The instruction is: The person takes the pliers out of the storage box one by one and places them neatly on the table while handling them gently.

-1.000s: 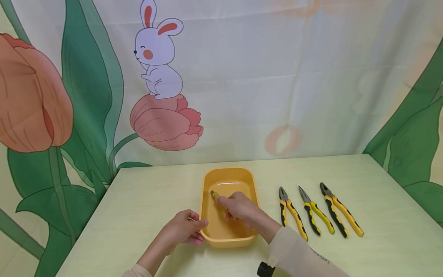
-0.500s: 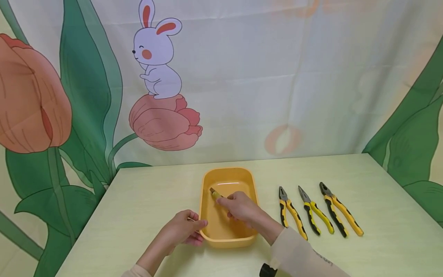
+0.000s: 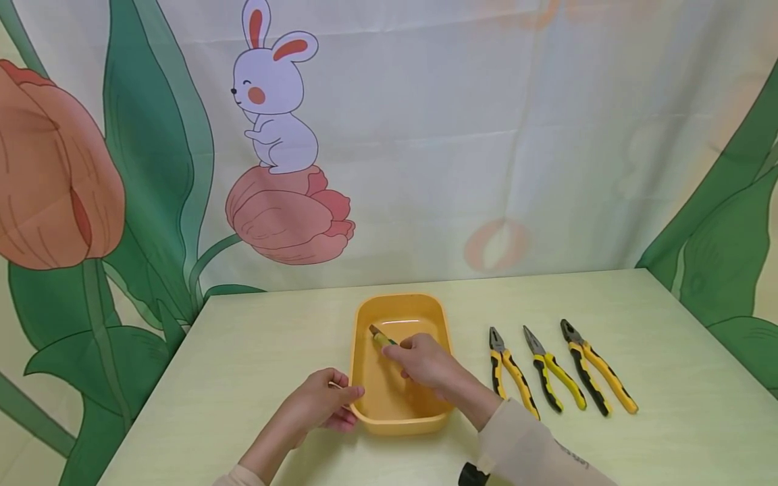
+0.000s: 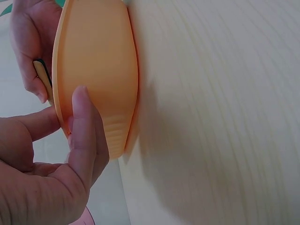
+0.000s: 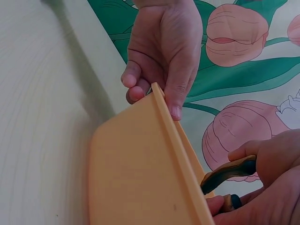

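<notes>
A yellow plastic tray (image 3: 403, 428) stands on the table. My left hand (image 3: 319, 399) pinches its near-left rim, with the thumb over the edge and fingers against the outer wall (image 4: 98, 47). My right hand (image 3: 425, 364) reaches inside the tray and grips what looks like a pair of pliers (image 3: 381, 336). In the head view a yellow length with a brownish end sticks out past the thumb, slanting to the far left. In the right wrist view the yellow and dark green handles (image 5: 229, 171) show beside the fingers. The rest of the pliers is hidden by the hand and tray.
Right of the tray lie three more pliers in a row: combination pliers (image 3: 498, 344), long-nose pliers (image 3: 537, 345) and larger pliers (image 3: 576, 341), all with yellow and black handles. A printed cloth (image 3: 413, 169) hangs behind the table (image 3: 273, 331).
The visible end of the pliers has shifted slightly away toward the tray's far side, with the right hand moving a little along. The left hand stays on the rim.
</notes>
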`<state>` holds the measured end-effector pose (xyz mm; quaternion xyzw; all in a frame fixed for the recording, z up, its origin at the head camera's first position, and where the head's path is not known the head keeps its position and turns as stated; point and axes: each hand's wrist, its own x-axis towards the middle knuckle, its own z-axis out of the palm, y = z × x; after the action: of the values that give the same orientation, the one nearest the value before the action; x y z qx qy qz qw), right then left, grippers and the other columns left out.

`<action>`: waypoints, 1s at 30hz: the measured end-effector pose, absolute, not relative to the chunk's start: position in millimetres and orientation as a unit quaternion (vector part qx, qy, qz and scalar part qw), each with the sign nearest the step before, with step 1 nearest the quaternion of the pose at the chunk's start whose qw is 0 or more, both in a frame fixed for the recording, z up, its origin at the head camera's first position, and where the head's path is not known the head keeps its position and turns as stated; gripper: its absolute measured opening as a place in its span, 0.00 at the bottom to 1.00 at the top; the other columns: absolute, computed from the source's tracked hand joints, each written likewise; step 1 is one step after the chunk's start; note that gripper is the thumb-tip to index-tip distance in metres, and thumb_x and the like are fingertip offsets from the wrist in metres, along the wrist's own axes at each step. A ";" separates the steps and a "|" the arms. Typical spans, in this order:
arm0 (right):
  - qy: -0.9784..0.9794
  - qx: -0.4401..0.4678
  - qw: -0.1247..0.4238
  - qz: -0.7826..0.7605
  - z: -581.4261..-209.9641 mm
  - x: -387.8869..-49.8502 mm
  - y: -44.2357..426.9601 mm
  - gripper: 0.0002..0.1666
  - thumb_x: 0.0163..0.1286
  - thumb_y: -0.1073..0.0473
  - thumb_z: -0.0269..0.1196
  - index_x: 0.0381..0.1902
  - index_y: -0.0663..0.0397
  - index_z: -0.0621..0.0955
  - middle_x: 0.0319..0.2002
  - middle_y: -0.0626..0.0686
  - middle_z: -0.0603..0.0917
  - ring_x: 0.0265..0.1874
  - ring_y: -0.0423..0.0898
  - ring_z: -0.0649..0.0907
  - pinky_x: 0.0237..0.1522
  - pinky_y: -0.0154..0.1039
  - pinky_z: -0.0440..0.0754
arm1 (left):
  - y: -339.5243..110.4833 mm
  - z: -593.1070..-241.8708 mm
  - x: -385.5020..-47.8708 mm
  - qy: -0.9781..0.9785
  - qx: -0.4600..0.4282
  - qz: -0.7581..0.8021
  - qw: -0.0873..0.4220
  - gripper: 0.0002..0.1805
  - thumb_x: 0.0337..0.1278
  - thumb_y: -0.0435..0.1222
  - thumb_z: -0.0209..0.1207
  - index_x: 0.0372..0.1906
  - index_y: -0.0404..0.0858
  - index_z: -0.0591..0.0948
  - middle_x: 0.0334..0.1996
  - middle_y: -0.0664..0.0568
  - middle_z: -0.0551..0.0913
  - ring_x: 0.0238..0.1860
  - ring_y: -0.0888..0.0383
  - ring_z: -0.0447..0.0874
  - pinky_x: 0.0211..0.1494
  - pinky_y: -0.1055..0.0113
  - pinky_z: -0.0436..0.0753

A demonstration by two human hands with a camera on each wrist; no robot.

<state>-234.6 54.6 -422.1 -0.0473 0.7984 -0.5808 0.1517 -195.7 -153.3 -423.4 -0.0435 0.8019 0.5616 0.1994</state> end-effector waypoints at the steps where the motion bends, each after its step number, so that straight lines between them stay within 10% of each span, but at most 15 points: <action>1: 0.799 -0.047 0.152 -0.580 -421.3 -234.5 54.9 0.22 0.76 0.50 0.62 0.39 0.69 0.81 0.20 0.49 0.71 0.18 0.41 0.68 0.19 0.32 0.61 | -153.5 -423.3 -195.5 0.801 -0.042 0.563 0.199 0.14 0.71 0.35 0.63 0.46 0.31 0.71 0.28 0.42 0.83 0.25 0.55 0.84 0.32 0.63 0.90; 30: 0.806 -0.064 0.149 -0.569 -406.8 -232.4 66.7 0.20 0.75 0.50 0.62 0.33 0.63 0.80 0.25 0.50 0.72 0.22 0.44 0.70 0.25 0.35 0.62 | -155.3 -424.7 -196.1 0.802 -0.040 0.561 0.202 0.16 0.72 0.36 0.63 0.48 0.30 0.70 0.30 0.42 0.83 0.26 0.54 0.85 0.33 0.62 0.90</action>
<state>-232.4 66.7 -406.8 -0.0636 0.8063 -0.5688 0.1491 -196.1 -155.3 -424.7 -0.0398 0.8015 0.5615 0.2018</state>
